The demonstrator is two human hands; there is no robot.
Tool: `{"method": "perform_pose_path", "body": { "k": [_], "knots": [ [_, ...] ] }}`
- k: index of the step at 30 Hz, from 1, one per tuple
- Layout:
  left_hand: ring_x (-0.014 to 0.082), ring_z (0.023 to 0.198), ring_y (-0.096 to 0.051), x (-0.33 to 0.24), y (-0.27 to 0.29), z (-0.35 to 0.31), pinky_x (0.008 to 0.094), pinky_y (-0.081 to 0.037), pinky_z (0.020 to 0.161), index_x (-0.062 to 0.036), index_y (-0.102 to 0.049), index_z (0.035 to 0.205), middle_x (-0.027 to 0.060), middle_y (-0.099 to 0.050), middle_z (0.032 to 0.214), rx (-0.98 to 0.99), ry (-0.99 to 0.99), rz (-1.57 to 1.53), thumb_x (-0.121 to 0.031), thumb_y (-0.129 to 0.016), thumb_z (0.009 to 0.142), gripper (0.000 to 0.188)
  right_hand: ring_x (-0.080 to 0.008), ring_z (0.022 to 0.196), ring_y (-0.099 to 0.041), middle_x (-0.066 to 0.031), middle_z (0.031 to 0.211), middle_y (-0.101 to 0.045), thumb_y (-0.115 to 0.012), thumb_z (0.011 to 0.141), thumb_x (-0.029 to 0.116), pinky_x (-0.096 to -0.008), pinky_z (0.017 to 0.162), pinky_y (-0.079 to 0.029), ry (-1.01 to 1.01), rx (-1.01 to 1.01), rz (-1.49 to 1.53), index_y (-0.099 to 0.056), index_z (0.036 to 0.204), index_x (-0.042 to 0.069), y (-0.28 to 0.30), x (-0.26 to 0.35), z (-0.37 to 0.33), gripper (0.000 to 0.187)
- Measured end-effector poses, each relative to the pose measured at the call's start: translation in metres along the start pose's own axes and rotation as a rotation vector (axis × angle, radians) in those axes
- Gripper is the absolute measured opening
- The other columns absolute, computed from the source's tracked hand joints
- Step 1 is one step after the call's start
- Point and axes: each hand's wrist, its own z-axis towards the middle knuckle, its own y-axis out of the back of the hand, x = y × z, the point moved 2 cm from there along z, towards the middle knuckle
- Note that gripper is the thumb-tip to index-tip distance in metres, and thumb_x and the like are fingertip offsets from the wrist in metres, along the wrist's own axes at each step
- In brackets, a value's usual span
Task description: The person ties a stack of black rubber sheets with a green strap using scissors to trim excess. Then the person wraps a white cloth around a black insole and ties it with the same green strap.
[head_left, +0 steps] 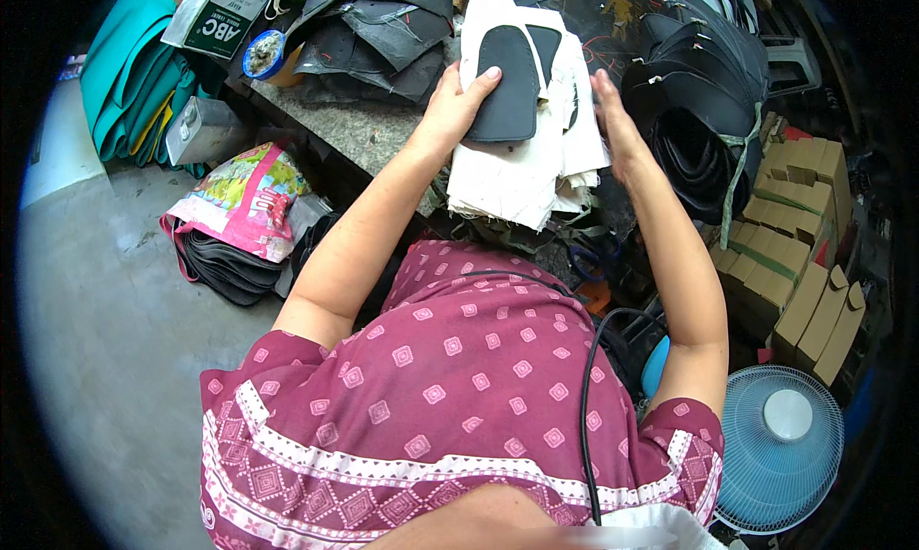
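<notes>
Head view: left hand [458, 105] pressed flat on a dark sole piece [504, 86], fingers spread over its left edge, thumb underneath out of sight, so whether pinching or only pressing cannot be told. Sole lying on top of a stack of white cloth [522, 167] on the stone bench [359, 134]. Right hand [613, 119] open, fingers straight, held edge-on against the right side of the cloth, gripping nothing.

Likely risks, judged from this: stack overhanging the bench's near edge, so a push from either hand could slide cloth and sole off toward the lap. A second dark piece [548, 47] just behind could be dragged along. Bundle of black uppers [704, 119] close at right, easily nudged by the right elbow. Fan [780, 445] low at right, well apart.
</notes>
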Motion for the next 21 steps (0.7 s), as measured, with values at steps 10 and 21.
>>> {"method": "perform_pose_path", "body": {
  "k": [10, 21],
  "knots": [
    [0.0147, 0.093, -0.061, -0.011, 0.000, -0.017, 0.0288, -0.051, 0.082, 0.0001, -0.049, 0.132, 0.0077, -0.062, 0.110, -0.074, 0.087, -0.148, -0.047, -0.058, 0.094, 0.061, -0.0447, 0.145, -0.022, -0.0301, 0.156, -0.022, -0.067, 0.074, 0.070, -0.0482, 0.118, -0.021, 0.491, -0.177, -1.028, -0.014, 0.156, 0.006, -0.030, -0.001, -0.002, 0.118],
    [0.0125, 0.084, -0.060, -0.012, 0.002, -0.019, 0.0270, -0.050, 0.075, -0.0027, -0.054, 0.125, 0.0053, -0.062, 0.100, -0.089, 0.084, -0.190, -0.049, -0.060, 0.093, 0.057, -0.0384, 0.124, -0.054, -0.0311, 0.133, -0.054, -0.075, 0.075, 0.059, -0.0408, 0.103, -0.044, 0.435, -0.120, -0.623, -0.030, 0.147, -0.005, -0.014, 0.000, 0.005, 0.106]
  ]
}}
